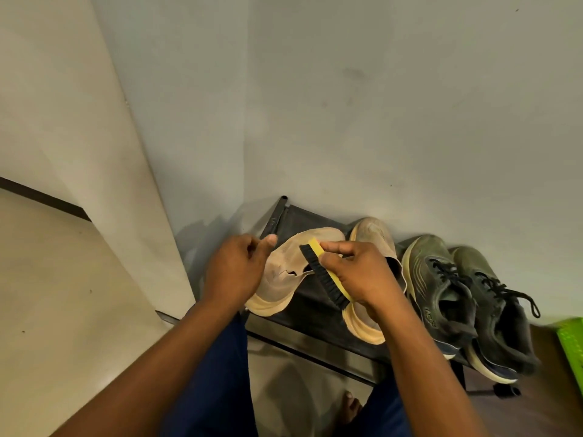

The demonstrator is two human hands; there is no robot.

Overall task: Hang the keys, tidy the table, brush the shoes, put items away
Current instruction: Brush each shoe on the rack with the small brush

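Head view, brushing stage. In the lower middle of the frame we see the left hand point(235, 272) gripping a tan shoe point(284, 272) at its side, fingers curled round the upper and thumb raised clear, so that the shoe is tilted off the dark shoe rack point(303, 222). Just right of it, the right hand point(362, 275) holds a brush point(325, 279) with a yellow back and black bristles, fingers wrapped over the back and the index finger laid along its top; the bristles face the tan shoe and appear to meet its opening. The second tan shoe point(372, 238) stands on the rack behind the right hand, and a pair of dark green laced shoes point(457, 294) sits to the right, heels over the front rail.

Risks, as we judge them:
- The tan shoe shows a tear point(291, 273) near its opening; hard strokes across it could catch the bristles and widen it.
- The left hand holds only one side, so a firm stroke may twist the shoe out of the grip and drop it from the rack's front edge.
- A wide stroke to the right could knock the standing tan shoe into the green pair, whose overhanging heels may slip off.

Keys and table lie outside the frame.
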